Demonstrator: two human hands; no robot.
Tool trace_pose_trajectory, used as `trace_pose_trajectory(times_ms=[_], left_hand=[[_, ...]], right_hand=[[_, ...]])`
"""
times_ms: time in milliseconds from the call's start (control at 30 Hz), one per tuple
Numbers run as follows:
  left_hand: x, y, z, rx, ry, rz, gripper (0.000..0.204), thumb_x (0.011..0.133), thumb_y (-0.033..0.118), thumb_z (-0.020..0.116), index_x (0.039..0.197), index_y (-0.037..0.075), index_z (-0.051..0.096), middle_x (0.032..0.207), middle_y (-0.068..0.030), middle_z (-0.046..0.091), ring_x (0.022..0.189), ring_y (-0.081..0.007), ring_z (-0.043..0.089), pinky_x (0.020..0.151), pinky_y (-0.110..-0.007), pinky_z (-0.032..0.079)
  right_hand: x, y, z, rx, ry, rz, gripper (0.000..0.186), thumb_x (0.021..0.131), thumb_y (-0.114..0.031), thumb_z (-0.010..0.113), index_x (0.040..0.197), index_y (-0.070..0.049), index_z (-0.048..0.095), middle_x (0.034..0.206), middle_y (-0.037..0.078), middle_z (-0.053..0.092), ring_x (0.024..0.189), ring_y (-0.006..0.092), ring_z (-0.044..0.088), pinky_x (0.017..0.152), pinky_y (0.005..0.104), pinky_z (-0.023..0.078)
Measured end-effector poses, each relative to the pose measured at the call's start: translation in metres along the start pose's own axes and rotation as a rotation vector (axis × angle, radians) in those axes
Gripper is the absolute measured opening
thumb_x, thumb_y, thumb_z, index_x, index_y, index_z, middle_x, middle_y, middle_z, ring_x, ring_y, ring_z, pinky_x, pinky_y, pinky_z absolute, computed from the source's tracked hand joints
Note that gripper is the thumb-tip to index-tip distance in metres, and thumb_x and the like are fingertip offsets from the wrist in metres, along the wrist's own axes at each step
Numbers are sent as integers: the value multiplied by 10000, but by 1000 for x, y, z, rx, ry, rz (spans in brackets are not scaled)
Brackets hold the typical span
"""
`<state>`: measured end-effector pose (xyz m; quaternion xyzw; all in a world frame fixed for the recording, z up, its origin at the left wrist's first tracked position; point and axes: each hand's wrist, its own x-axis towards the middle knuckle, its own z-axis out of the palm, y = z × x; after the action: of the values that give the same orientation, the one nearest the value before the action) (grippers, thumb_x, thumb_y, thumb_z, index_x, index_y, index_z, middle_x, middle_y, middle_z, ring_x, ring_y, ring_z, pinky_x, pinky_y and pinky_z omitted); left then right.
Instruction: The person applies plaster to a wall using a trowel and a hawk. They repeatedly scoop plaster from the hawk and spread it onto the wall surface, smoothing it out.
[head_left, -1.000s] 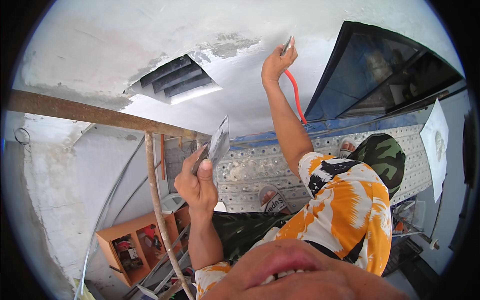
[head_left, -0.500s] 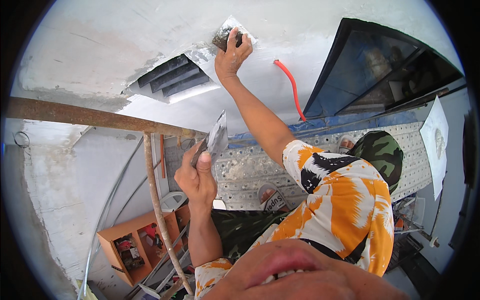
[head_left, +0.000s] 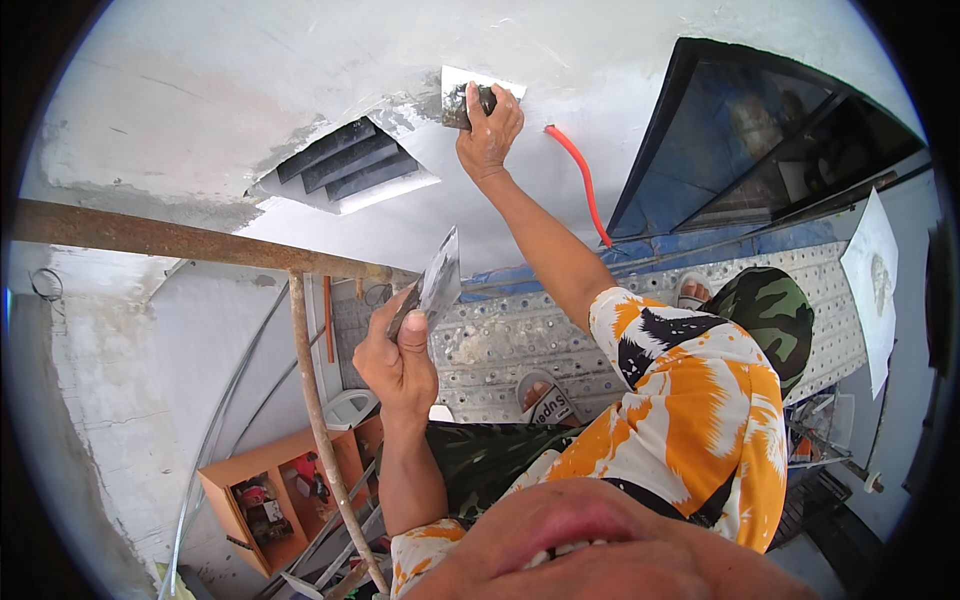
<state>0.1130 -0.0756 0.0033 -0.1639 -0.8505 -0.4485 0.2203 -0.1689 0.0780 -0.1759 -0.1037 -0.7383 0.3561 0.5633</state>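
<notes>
- The two hands are apart, each clamped on its own tool.
- The right hand (head_left: 490, 137) reaches up, fingers spread over a flat-bladed trowel (head_left: 453, 88), whose plate lies against or very close to the pale wall (head_left: 620, 70); I cannot tell which.
- The left hand (head_left: 397, 370), lower and nearer the body, pinches a metal scraper (head_left: 442, 275) with the thumb in front, its smeared blade pointing up.
- Left of the right hand and above the left hand, a louvred vent (head_left: 355, 165) sits in the wall, rough grey patches around it.
- Just right of the right hand, a red hose (head_left: 582, 175) hangs from the wall; farther right is a dark-framed window (head_left: 750, 140).
- Left of the left hand runs a rusty horizontal pipe (head_left: 190, 238), with a thinner upright pole (head_left: 312, 390) below it.
- Beyond that pole, down to the left of the left hand, is an orange cabinet (head_left: 290, 455).
- Right of the left hand, sandalled feet stand on a perforated platform (head_left: 485, 345).
</notes>
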Motion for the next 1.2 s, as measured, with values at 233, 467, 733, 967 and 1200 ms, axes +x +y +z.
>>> trace_pose_trajectory(times_ms=[233, 467, 733, 967, 1200], left_hand=[[-5, 3, -2, 0, 11, 16, 334, 1022, 259, 624, 1125, -52, 689, 770, -95, 702, 630, -78, 568, 587, -237, 455], [-5, 8, -7, 38, 15, 36, 332, 1019, 252, 627, 1122, -58, 686, 752, -98, 690, 630, -84, 579, 582, -243, 459], [-11, 14, -23, 14, 91, -73, 356, 1023, 260, 619, 1123, -77, 676, 810, -93, 711, 694, -114, 619, 646, -254, 491], [-10, 9, -31, -30, 138, -72, 376, 1018, 267, 627, 1136, -88, 668, 860, -112, 728, 763, -124, 635, 710, -255, 500], [3, 1, -19, -63, 73, -23, 333, 1021, 250, 626, 1132, -60, 676, 754, -70, 685, 666, -78, 570, 614, -224, 450]], right_hand=[[86, 56, -63, 282, 314, 892, 607, 955, -19, 572, 1533, -45, 388, 1400, 190, 354, 1251, 401, 372, 1013, 482, 381], [85, -46, 17, 134, 273, 311, 781, 804, 129, 589, 1516, -159, 448, 1409, 294, 278, 1267, 472, 317, 1068, 563, 306], [-16, -85, 26, 101, -163, 98, 732, 733, 77, 630, 1410, -192, 564, 1365, 209, 393, 1297, 455, 365, 1059, 610, 298], [68, 62, -68, 127, 272, 773, 552, 986, -62, 530, 1523, -63, 402, 1423, 199, 399, 1262, 388, 405, 1047, 467, 379], [41, 21, 8, 82, 209, 378, 714, 847, 75, 631, 1516, -70, 429, 1370, 194, 345, 1215, 385, 356, 1044, 493, 325]])
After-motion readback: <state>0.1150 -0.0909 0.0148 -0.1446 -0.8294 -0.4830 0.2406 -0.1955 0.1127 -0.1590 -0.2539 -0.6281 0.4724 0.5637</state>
